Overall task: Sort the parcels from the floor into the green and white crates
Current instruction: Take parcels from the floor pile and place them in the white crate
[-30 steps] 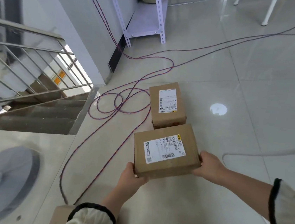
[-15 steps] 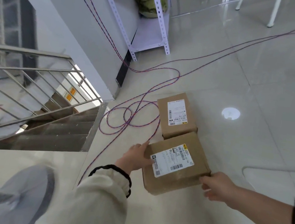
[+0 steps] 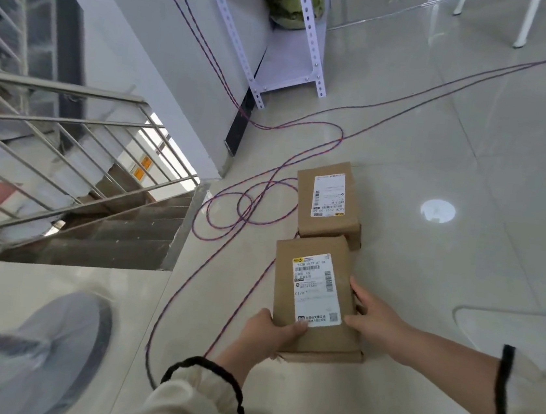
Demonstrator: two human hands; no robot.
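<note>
Between left hand (image 3: pixel 267 337), right hand (image 3: pixel 375 319): parcel (image 3: pixel 315 290), fingers (image 3: pixel 358 290) curled over edges.

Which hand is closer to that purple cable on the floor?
Left. The left hand grips the parcel beside the cable; the right hand holds the parcel's other side, away from it.

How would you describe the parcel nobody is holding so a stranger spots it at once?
From the white metal shelf, follow the purple cable to its loops. The far parcel lies right of them; unlike the nearer parcel, it is not held.
</note>
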